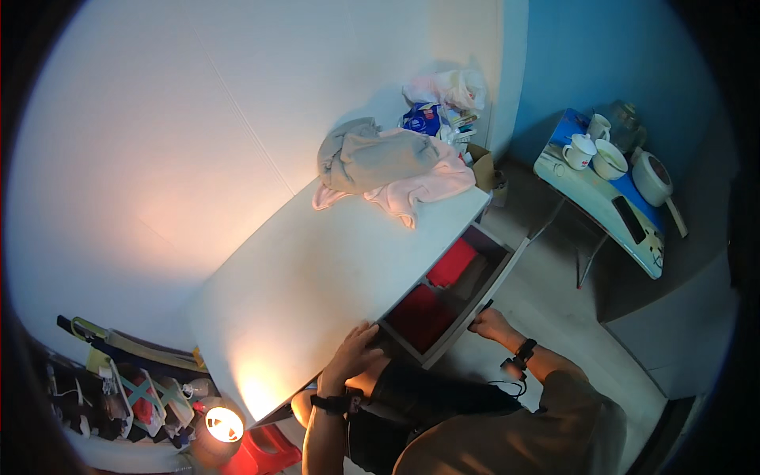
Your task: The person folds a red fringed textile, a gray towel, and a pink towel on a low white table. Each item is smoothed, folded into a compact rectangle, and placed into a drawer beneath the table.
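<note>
A drawer [507,270] stands pulled out from the white desk [285,285]. My right hand [491,325] grips the dark handle [482,313] on its front. Inside the drawer are a bright red folded cloth or packet [452,262], a dark red item [419,317] and a brownish item [472,279]. My left hand [353,353] rests at the desk's front edge, beside the drawer's near corner, fingers somewhat apart and holding nothing visible. Grey cloth [374,157] and pink cloth [409,199] lie heaped on the desk's far end.
A lit lamp [224,424] stands at the lower left, beside a red plastic stool [261,451] and a shelf of small items [142,398]. At right, a folding table [588,196] bears cups, a bowl, a pot and a phone [628,219]. A cardboard box [482,166] sits behind the desk.
</note>
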`<action>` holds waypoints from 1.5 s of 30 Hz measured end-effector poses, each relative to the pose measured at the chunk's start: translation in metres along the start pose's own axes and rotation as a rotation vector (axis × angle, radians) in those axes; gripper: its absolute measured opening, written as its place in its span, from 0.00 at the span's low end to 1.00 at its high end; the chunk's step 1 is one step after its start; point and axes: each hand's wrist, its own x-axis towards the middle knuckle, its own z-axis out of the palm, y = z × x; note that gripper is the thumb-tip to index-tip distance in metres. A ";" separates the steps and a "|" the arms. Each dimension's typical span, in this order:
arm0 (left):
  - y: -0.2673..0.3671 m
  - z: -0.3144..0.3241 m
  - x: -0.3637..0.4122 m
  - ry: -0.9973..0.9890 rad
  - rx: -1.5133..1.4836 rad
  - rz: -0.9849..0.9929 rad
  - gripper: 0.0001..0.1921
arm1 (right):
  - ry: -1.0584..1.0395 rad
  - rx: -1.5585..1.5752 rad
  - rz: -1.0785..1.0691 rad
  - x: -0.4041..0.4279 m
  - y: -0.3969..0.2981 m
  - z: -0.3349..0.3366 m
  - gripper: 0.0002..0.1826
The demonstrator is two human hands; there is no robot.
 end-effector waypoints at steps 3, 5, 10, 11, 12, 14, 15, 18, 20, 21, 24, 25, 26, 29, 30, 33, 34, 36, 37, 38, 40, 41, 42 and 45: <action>0.021 -0.006 -0.032 0.056 -0.307 -0.152 0.29 | 0.006 0.061 0.014 0.012 0.003 0.003 0.14; 0.036 -0.008 -0.049 0.113 -0.299 -0.146 0.27 | -0.006 0.086 0.008 0.021 -0.007 -0.002 0.14; 0.047 -0.010 -0.073 0.225 -0.784 -0.359 0.21 | -0.063 0.233 0.015 0.054 -0.033 -0.001 0.14; 0.042 -0.009 -0.072 0.320 -0.914 -0.379 0.19 | -0.102 0.284 0.037 0.062 -0.040 -0.001 0.14; 0.036 -0.012 -0.070 0.382 -0.992 -0.356 0.18 | -0.138 0.263 -0.035 0.072 -0.042 0.003 0.13; 0.028 -0.015 -0.063 0.500 -1.237 -0.245 0.17 | -0.229 0.230 -0.167 0.080 -0.050 0.007 0.13; 0.023 -0.020 -0.061 0.565 -1.391 -0.142 0.17 | -0.280 0.332 -0.230 0.073 -0.072 0.002 0.13; 0.046 -0.049 -0.067 0.699 -1.704 0.115 0.16 | -0.356 0.386 -0.362 0.057 -0.130 -0.004 0.12; 0.053 -0.061 -0.072 0.765 -1.866 0.317 0.13 | -0.399 0.332 -0.442 0.049 -0.160 -0.002 0.14; 0.057 -0.065 -0.078 0.778 -1.892 0.446 0.12 | -0.451 0.323 -0.471 0.043 -0.174 0.001 0.14; 0.085 -0.077 -0.097 0.966 -1.885 0.543 0.14 | -0.455 0.189 -0.603 0.021 -0.205 0.006 0.16; 0.094 -0.080 -0.106 0.998 -1.875 0.588 0.16 | -0.487 0.187 -0.627 0.016 -0.210 0.009 0.16; 0.105 -0.085 -0.114 1.042 -1.853 0.589 0.16 | -0.397 0.139 -0.721 0.012 -0.214 0.010 0.15; 0.141 -0.103 -0.149 1.015 -1.492 0.987 0.17 | -0.409 0.127 -0.820 -0.004 -0.233 -0.001 0.14; 0.157 -0.108 -0.162 1.024 -1.417 1.043 0.16 | -0.409 0.118 -0.813 -0.009 -0.236 -0.005 0.13; 0.188 -0.119 -0.195 0.917 -1.149 1.227 0.14 | -0.404 0.079 -0.888 -0.012 -0.230 -0.002 0.12; 0.201 -0.118 -0.202 0.949 -1.098 1.223 0.10 | -0.352 0.032 -0.923 -0.012 -0.227 -0.001 0.13; 0.219 -0.115 -0.213 0.949 -1.048 1.242 0.08 | -0.319 -0.050 -0.907 -0.015 -0.225 0.000 0.15; 0.227 -0.114 -0.217 0.929 -1.022 1.270 0.06 | -0.327 -0.045 -0.918 -0.016 -0.224 0.002 0.15; 0.236 -0.111 -0.218 0.991 -1.009 1.271 0.02 | -0.290 -0.066 -0.928 -0.018 -0.223 0.003 0.16; 0.234 -0.117 -0.231 0.829 -0.823 1.323 0.06 | -0.268 -0.086 -0.948 -0.021 -0.222 0.010 0.18; 0.233 -0.122 -0.238 0.651 -0.658 1.372 0.11 | -0.275 -0.077 -0.957 -0.023 -0.224 0.012 0.18; 0.232 -0.128 -0.240 0.585 -0.643 1.357 0.10 | -0.248 -0.061 -0.960 -0.023 -0.223 0.009 0.18; 0.232 -0.134 -0.229 0.500 -0.642 1.400 0.09 | -0.186 -0.036 -0.949 -0.018 -0.214 0.003 0.18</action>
